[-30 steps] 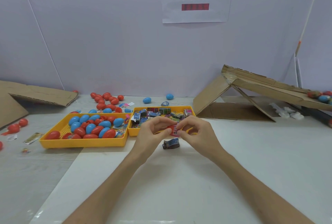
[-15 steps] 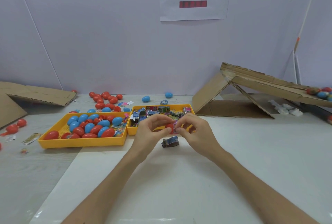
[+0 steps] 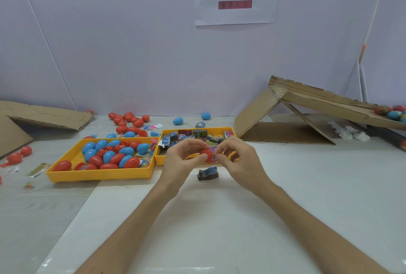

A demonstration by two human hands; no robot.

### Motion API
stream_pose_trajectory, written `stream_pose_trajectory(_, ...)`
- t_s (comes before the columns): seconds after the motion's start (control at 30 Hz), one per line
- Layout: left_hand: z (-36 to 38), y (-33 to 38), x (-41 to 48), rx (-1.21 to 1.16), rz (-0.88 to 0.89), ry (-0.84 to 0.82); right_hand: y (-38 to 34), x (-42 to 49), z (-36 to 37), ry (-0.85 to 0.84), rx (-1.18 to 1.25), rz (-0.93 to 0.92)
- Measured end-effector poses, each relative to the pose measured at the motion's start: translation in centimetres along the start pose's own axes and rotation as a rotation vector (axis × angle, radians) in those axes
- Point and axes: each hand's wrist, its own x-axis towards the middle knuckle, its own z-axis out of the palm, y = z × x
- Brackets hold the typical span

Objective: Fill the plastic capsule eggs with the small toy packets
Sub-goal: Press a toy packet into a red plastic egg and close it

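My left hand grips a red capsule egg half between thumb and fingers, just above the table in front of the trays. My right hand pinches a small toy packet at the egg's open side; most of the packet is hidden. A dark folded toy packet lies on the table right below my hands. The left yellow tray holds several red and blue eggs. The right yellow tray holds several toy packets.
Loose red eggs and two blue eggs lie behind the trays. A folded cardboard ramp stands at the right, with eggs on its far end. Flat cardboard lies at the left, with eggs and scraps near it.
My hands have stayed close together at the same spot. The red egg half shows more plainly between my fingers now, and the right fingers have shifted on the packet.
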Motion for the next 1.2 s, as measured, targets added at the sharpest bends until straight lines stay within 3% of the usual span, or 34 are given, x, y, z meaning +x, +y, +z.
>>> stream_pose_trajectory(1.2,0.41,-0.09,-0.13,0.053,-0.03,-0.032,-0.33,-0.2,0.02,-0.04,-0.013,-0.029)
